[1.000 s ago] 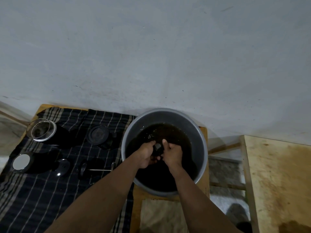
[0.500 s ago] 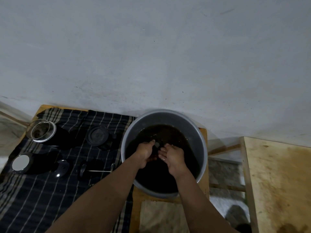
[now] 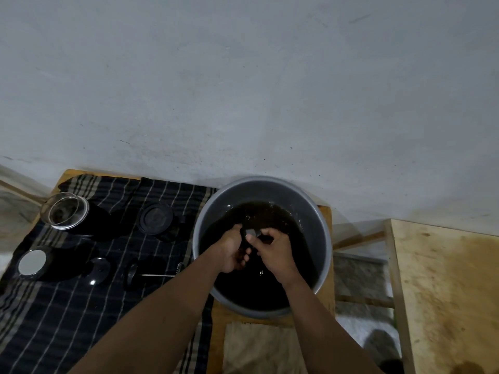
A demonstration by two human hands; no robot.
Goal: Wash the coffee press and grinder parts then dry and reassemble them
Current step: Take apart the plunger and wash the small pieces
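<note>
Grip state, left hand [image 3: 229,251]: fingers curled round a small dark part [image 3: 250,234] with a pale grey face. Grip state, right hand [image 3: 274,249]: thumb and fingers pinched on the same part from the opposite side. Both hands hold the part just above the dark brown water [image 3: 272,211] inside a round grey basin [image 3: 259,190]. Whether the part touches the water cannot be determined.

The basin stands on a wooden table [image 3: 217,322] against a grey wall. A dark striped cloth [image 3: 54,327] covers the table to the left of the basin. On the cloth:
- a glass beaker [image 3: 66,213], lying on its side, at the far left;
- a round black lid [image 3: 155,218], near the basin;
- a plunger rod [image 3: 159,275] with a black disc at its left end, just beside the left forearm;
- a small glossy black knob [image 3: 98,269];
- a black cylinder [image 3: 32,263] with a pale round face.

A second wooden surface [image 3: 445,292], stained, stands apart to the right.
</note>
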